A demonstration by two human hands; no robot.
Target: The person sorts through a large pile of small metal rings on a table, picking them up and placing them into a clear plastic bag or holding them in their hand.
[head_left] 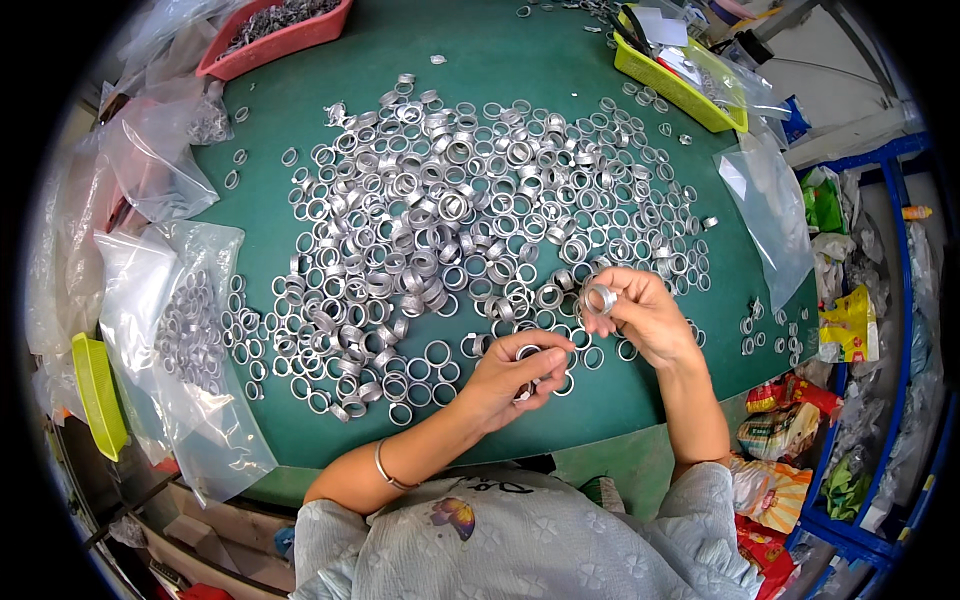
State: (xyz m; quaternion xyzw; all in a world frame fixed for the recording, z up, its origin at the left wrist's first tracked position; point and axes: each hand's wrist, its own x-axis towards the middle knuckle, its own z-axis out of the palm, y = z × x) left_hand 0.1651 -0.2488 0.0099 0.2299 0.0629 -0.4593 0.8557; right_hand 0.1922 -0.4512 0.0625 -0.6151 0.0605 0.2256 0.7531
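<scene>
A wide heap of silver metal rings (430,230) is spread over the green table (480,60). Near the table's front edge, my left hand (520,375) is closed around a metal ring (527,352), its fingers curled and partly hiding it. To its right and slightly farther off, my right hand (638,308) pinches another metal ring (600,298) between thumb and fingers, its opening tilted toward me. Both hands are above the near right part of the heap, a little apart.
Clear plastic bags lie along the left edge, one bag (190,335) with rings in it. A red tray (275,40) of small metal parts stands far left, a yellow-green basket (680,85) far right. Blue shelving (890,330) with packages stands on the right.
</scene>
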